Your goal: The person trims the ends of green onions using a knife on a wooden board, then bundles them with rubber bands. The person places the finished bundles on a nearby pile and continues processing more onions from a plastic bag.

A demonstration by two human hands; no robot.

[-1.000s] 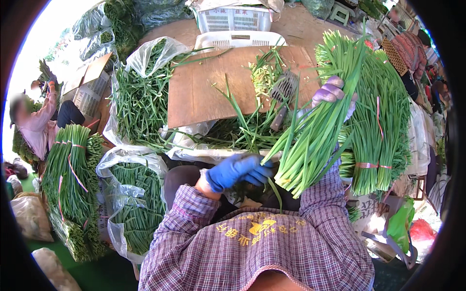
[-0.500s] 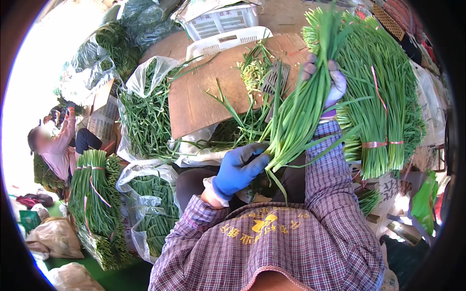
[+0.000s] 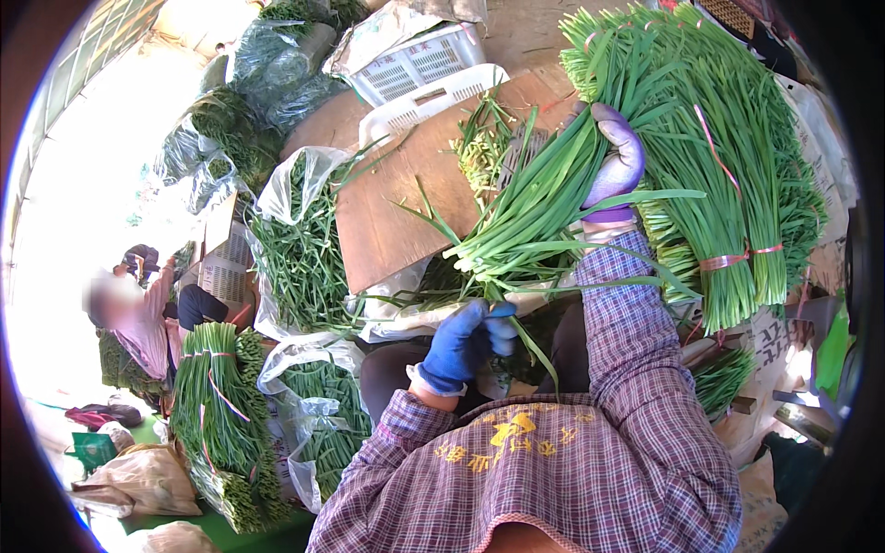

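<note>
A loose bunch of garlic chives (image 3: 544,207) slants across in front of me, pale cut ends toward the lower left. My right hand (image 3: 616,161), in a white and purple glove, is wrapped round its leafy upper part. Below the cut ends is my left hand (image 3: 468,343), in a blue glove, its fingers curled and pinching a drooping chive leaf (image 3: 533,346). The left hand is apart from the main bunch. Large tied bundles of chives (image 3: 710,184), bound with pink bands, stand just right of my right hand.
A brown board (image 3: 396,217) with trimmings (image 3: 481,152) lies ahead. Bags of loose greens (image 3: 309,244) and a tied bundle (image 3: 214,405) are at the left. White crates (image 3: 419,64) stand at the back. A person in pink (image 3: 147,323) sits far left.
My left hand has come off the bunch's cut ends and moved down, toward me, with a leaf. The bunch has tipped flatter, its ends swinging left and up. The view has shifted slightly.
</note>
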